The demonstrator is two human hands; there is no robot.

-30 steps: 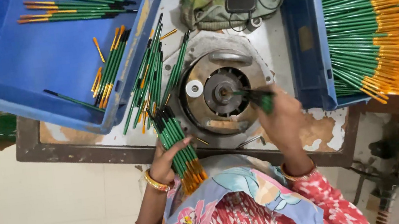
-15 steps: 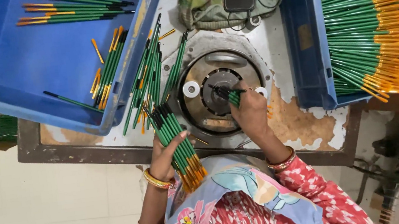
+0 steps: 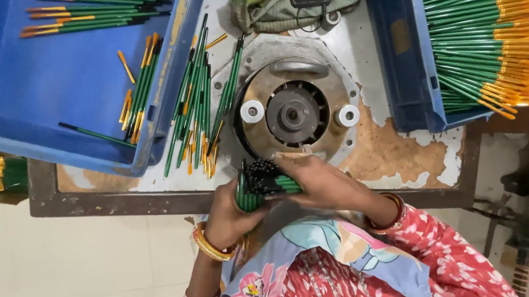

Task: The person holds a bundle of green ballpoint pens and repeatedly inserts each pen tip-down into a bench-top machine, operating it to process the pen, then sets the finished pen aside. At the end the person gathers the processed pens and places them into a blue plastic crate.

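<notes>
Your bundle of green pencils (image 3: 257, 186) sits at the near edge of the round metal machine (image 3: 294, 113), clasped in your left hand (image 3: 229, 215), and your right hand (image 3: 321, 182), which half a second ago was up at the machine's hub with a single pencil, has come back down and now closes its fingers over the bundle's dark tips. That puts both hands on the bundle with the hub bare, while loose pencils (image 3: 197, 106) lie between the machine and the left blue crate (image 3: 162, 123), and the right blue crate (image 3: 403, 53) holds a neat stack.
</notes>
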